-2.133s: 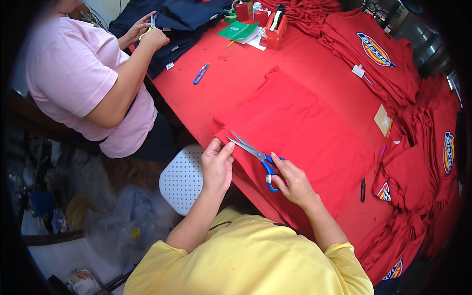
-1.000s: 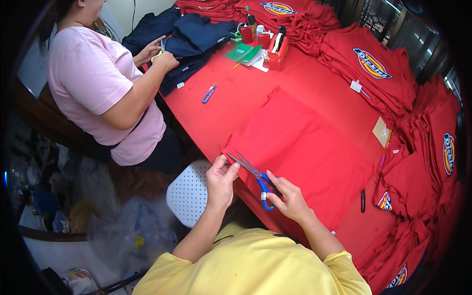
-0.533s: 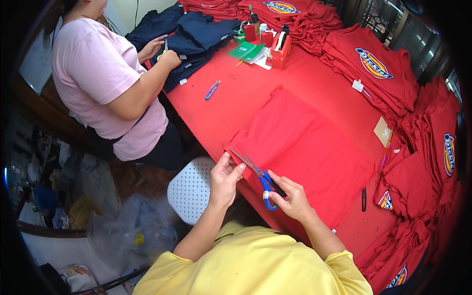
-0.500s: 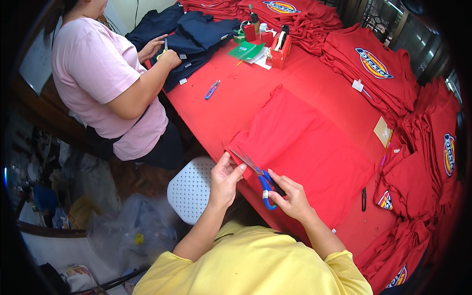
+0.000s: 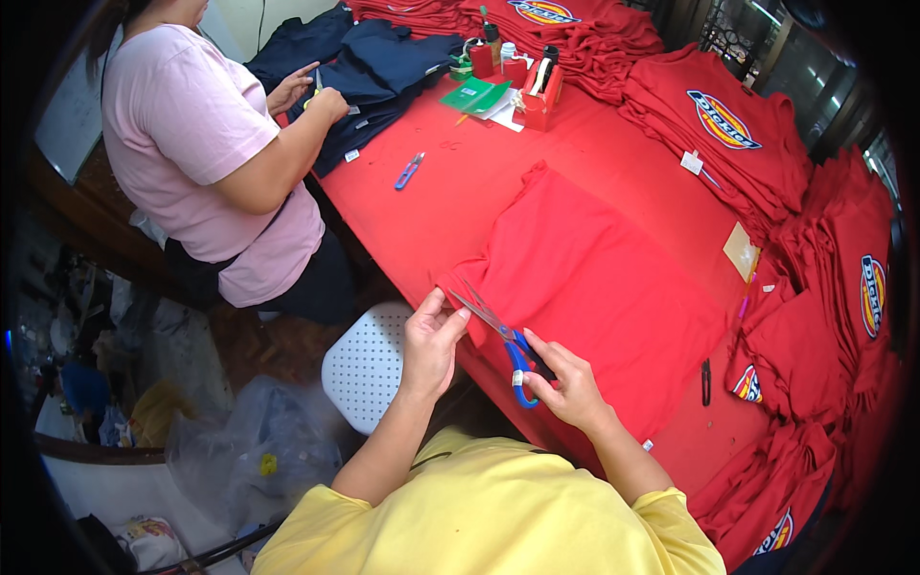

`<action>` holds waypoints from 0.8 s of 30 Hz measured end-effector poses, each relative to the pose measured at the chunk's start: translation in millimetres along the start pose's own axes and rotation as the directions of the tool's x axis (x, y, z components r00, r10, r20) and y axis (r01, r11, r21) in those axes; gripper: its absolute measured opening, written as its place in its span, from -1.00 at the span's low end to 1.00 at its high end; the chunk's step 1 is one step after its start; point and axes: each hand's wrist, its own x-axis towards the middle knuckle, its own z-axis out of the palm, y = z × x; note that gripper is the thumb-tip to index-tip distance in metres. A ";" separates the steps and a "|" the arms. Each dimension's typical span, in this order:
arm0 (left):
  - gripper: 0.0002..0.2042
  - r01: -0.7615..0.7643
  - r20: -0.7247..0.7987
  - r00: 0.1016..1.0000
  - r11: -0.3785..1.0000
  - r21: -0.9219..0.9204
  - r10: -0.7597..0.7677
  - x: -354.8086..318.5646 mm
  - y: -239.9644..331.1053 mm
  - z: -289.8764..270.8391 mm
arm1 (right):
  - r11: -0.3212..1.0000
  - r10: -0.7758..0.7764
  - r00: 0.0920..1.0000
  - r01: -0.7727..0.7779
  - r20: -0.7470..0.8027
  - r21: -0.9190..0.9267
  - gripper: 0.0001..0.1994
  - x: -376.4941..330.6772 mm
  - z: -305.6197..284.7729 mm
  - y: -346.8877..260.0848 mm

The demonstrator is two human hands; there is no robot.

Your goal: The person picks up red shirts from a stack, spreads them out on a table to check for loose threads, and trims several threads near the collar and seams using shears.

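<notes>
Gripping blue-handled scissors [image 5: 500, 337], the right hand [image 5: 565, 383] is clamped on their handles, blades parted. The left hand [image 5: 431, 340] pinches the red shirt [image 5: 613, 278] at its sleeve, at the near edge of the red tabletop [image 5: 460, 182]; blade tips are just beside those fingers.

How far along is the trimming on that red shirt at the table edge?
Done: the red shirt lies spread flat on the table. In hand: the right hand holds blue-handled scissors with blades at the shirt's near corner, which the left hand pinches. Left: whether anything has been cut cannot be told; stacks of red shirts lie beyond.
</notes>
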 end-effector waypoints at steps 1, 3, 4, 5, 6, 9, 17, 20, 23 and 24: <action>-0.64 0.014 0.010 1.000 0.999 0.035 -0.015 -1.5 0.9 1.3 | 1.000 0.003 1.000 -0.003 -0.003 0.000 -0.44 -0.4 0.0 0.3; -0.64 0.029 0.035 0.999 0.998 0.048 -0.030 -3.6 -2.1 1.1 | 1.000 0.009 1.000 -0.009 -0.009 0.000 -0.42 0.2 -0.3 1.5; -0.63 0.035 0.047 0.998 0.998 0.054 -0.038 -4.1 -3.2 1.3 | 1.000 0.021 1.000 -0.021 -0.005 0.012 -0.42 0.5 -0.8 1.4; -0.63 0.030 0.045 0.998 0.998 0.058 -0.033 -4.0 -2.6 2.6 | 0.999 0.033 0.999 -0.033 -0.001 0.024 -0.42 0.8 -1.4 1.2; -0.62 0.025 0.043 0.999 0.998 0.062 -0.028 -4.0 -1.1 4.7 | 0.998 0.044 0.999 -0.044 0.004 0.036 -0.42 0.7 -1.8 1.0; -0.61 0.042 0.037 0.998 0.999 0.010 -0.043 -3.0 -1.9 4.1 | 0.999 0.005 1.000 -0.005 -0.020 0.036 -0.42 0.6 -1.8 0.4; -0.60 0.066 0.045 0.997 0.998 -0.020 -0.065 -4.0 -4.9 1.1 | 0.975 0.148 0.989 -0.148 0.014 0.167 -0.51 -3.4 0.5 -1.4; -0.60 0.073 0.038 0.997 0.997 -0.037 -0.071 -6.0 -4.8 2.2 | 0.959 0.211 0.976 -0.217 0.051 0.180 -0.52 -4.1 -0.7 -9.7; -0.61 0.078 0.044 0.996 0.996 -0.042 -0.076 -5.7 -5.7 2.6 | 0.953 0.217 0.974 -0.224 0.057 0.204 -0.54 -7.9 3.4 -2.7; -0.63 0.087 0.057 0.995 0.995 -0.054 -0.084 -4.0 -8.0 -0.3 | 0.951 0.213 0.976 -0.219 0.048 0.217 -0.54 -9.5 4.9 0.6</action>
